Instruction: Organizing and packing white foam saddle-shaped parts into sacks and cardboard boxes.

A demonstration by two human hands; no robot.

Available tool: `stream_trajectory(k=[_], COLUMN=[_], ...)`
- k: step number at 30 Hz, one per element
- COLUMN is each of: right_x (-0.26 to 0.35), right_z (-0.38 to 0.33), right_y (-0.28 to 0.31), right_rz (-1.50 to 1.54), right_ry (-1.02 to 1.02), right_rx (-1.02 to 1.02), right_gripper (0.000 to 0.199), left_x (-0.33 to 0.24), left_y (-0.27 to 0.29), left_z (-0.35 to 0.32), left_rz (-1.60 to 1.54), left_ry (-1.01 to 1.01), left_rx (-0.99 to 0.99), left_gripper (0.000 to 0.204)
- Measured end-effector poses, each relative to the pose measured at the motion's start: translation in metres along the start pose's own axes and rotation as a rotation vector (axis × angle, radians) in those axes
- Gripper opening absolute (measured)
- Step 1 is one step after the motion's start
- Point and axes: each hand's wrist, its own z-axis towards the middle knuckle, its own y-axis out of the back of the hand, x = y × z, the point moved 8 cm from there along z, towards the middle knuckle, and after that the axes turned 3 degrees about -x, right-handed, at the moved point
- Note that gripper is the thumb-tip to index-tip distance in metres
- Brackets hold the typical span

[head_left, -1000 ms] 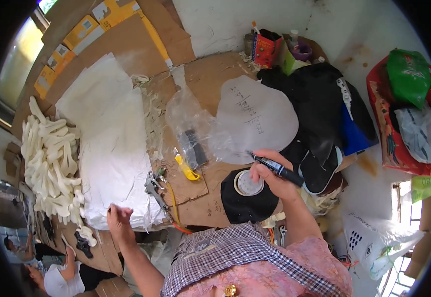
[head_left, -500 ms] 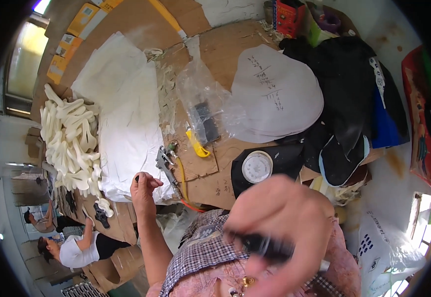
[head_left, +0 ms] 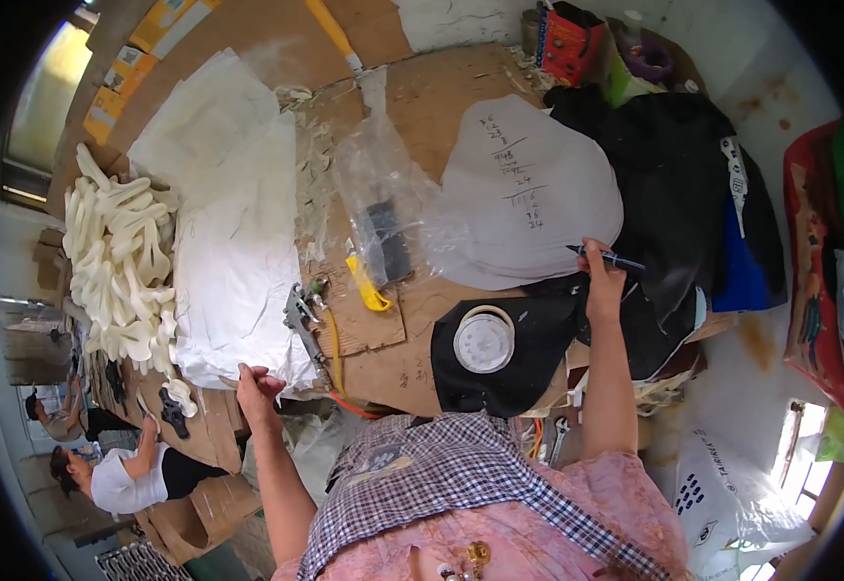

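My right hand [head_left: 601, 276] is closed around a dark marker pen [head_left: 623, 261]. Its tip points left, just over a stack of rounded white sheets [head_left: 528, 218] bearing handwritten figures down the middle. At the near edge of a long white sheet [head_left: 238, 242], my left hand [head_left: 260, 383] has its fingers curled together; whether anything is between them is hidden. To the right of that hand lies a metal spray gun [head_left: 304, 320] with a yellow hose. A round white lidded tub [head_left: 484, 341] sits on black material [head_left: 538, 358], left of my right forearm.
Cream-coloured curved pieces [head_left: 122, 261] are heaped at the left. A yellow-handled tool [head_left: 368, 286] and a clear plastic bag [head_left: 383, 184] with a dark block lie mid-table. Black fabric [head_left: 674, 165] covers the right side. Two people [head_left: 131, 474] are at the far left.
My right hand has gone from close in front of me, blurred with a dark object, out to the stack of white sheets with the marker pen. My left hand stays beside the white sheet.
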Motion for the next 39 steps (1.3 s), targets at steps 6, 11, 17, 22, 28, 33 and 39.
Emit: stream_trajectory(k=[6, 11, 17, 22, 28, 33, 39], right_x=[-0.014, -0.015, -0.020, -0.028, -0.033, -0.034, -0.036], right_z=[0.027, 0.053, 0.065, 0.068, 0.068, 0.067, 0.064], right_y=[-0.035, -0.061, -0.075, -0.070, -0.066, -0.065, -0.065], right_rz=[-0.023, -0.200, -0.224, -0.147, -0.100, -0.057, -0.049], right_ry=[0.098, 0.224, 0.241, 0.233, 0.169, 0.207, 0.238], right_rx=[0.103, 0.139, 0.140, 0.136, 0.158, 0.147, 0.184], right_gripper=[0.023, 0.023, 0.020, 0.021, 0.021, 0.020, 0.019], left_x=[0.020, 0.028, 0.055, 0.071, 0.097, 0.139, 0.215], left_y=[0.017, 0.026, 0.045, 0.053, 0.067, 0.094, 0.138], left_z=[0.001, -0.002, -0.002, -0.001, -0.005, -0.006, -0.037], left_rz=[-0.145, -0.092, -0.089, -0.150, -0.124, -0.154, 0.151], left_ry=[0.117, 0.118, 0.198, 0.259, 0.295, 0.403, 0.554], left_rx=[-0.088, -0.119, -0.180, -0.215, -0.245, -0.258, -0.306], left_gripper=[0.048, 0.049, 0.050, 0.053, 0.033, 0.012, 0.011])
